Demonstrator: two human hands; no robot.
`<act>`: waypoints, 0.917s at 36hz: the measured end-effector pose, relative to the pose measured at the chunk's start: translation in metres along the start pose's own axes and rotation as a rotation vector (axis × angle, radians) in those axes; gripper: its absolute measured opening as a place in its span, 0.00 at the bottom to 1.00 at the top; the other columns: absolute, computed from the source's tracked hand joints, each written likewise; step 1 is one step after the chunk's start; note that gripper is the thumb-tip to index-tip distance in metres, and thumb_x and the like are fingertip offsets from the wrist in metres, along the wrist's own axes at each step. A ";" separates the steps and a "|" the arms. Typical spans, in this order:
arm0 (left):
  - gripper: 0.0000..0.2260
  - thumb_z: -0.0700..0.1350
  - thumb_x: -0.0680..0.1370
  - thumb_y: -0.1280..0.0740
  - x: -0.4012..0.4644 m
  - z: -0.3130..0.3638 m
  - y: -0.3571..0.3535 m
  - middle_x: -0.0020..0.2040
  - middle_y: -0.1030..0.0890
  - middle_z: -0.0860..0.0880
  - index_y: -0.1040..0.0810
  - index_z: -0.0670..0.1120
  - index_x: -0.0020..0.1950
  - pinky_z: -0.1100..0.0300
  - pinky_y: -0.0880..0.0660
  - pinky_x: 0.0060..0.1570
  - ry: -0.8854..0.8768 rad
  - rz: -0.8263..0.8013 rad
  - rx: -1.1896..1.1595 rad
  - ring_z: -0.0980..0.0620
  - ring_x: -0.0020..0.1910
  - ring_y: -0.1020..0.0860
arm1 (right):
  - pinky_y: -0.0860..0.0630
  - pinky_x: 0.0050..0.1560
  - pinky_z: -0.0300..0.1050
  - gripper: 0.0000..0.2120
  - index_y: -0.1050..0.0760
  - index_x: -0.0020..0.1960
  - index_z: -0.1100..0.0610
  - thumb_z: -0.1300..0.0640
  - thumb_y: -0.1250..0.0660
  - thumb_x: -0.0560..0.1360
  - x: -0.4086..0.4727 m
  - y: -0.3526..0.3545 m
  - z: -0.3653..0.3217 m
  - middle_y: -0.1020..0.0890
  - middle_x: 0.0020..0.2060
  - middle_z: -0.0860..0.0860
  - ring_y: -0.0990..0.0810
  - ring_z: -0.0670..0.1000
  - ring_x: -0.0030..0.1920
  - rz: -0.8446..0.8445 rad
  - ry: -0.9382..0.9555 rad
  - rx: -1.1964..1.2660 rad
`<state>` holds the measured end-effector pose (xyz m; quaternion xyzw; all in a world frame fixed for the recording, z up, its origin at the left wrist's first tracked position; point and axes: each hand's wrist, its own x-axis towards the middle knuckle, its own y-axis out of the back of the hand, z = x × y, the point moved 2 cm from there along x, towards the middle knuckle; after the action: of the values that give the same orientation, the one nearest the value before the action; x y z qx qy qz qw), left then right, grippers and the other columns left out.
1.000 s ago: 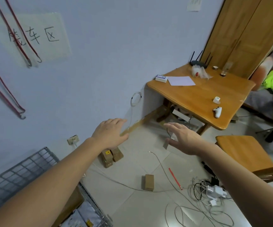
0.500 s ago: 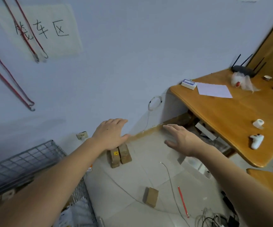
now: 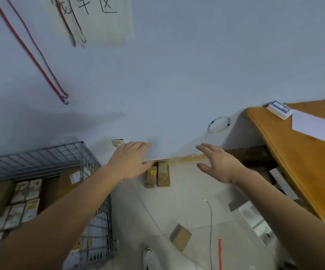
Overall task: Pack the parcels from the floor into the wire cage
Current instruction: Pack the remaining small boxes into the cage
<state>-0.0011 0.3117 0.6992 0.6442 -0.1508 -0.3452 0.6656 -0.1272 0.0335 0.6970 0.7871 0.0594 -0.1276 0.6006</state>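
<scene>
Two small brown parcels stand side by side on the floor against the wall. My left hand stretches out with straight fingers just above and left of them, holding nothing. My right hand is also spread and empty, to the right of the pair. A third small cardboard parcel lies alone on the tiles nearer to me. The wire cage stands at the lower left, with several boxes inside it.
A wooden table juts in from the right with a white box and paper on it. Thin cables and a red pen lie on the floor. Red straps hang on the wall. A white shoe tip shows at the bottom.
The view has swung left and closer to the wall. Both hands have stretched nearer to the two parcels, and more of the cage has come into view.
</scene>
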 end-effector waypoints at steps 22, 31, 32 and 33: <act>0.32 0.64 0.82 0.45 0.137 0.030 -0.300 0.80 0.36 0.50 0.43 0.51 0.82 0.50 0.43 0.78 0.148 -0.176 -0.125 0.49 0.78 0.38 | 0.41 0.76 0.46 0.32 0.42 0.81 0.50 0.43 0.38 0.81 0.140 -0.257 0.132 0.37 0.79 0.50 0.39 0.52 0.78 -0.204 0.151 0.001; 0.30 0.62 0.82 0.44 0.176 0.059 -0.557 0.81 0.38 0.50 0.43 0.52 0.82 0.48 0.41 0.77 0.239 -0.378 -0.233 0.47 0.78 0.39 | 0.47 0.78 0.46 0.34 0.44 0.82 0.52 0.44 0.37 0.81 0.158 -0.519 0.207 0.40 0.80 0.53 0.43 0.54 0.79 -0.437 0.226 0.007; 0.30 0.62 0.82 0.43 0.177 0.061 -0.584 0.80 0.37 0.50 0.42 0.52 0.81 0.49 0.42 0.77 0.234 -0.383 -0.224 0.47 0.78 0.38 | 0.48 0.78 0.47 0.34 0.44 0.82 0.53 0.43 0.37 0.81 0.160 -0.549 0.212 0.40 0.80 0.54 0.44 0.55 0.80 -0.463 0.243 0.000; 0.31 0.62 0.82 0.43 0.178 0.064 -0.609 0.80 0.36 0.50 0.41 0.51 0.81 0.50 0.43 0.77 0.229 -0.383 -0.217 0.47 0.78 0.38 | 0.49 0.79 0.48 0.34 0.44 0.82 0.54 0.43 0.38 0.81 0.161 -0.580 0.216 0.40 0.80 0.55 0.44 0.57 0.80 -0.484 0.258 -0.012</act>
<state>-0.0767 0.1891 0.0778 0.6207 0.0888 -0.4039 0.6661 -0.1441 -0.0263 0.0608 0.7561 0.3227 -0.1658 0.5446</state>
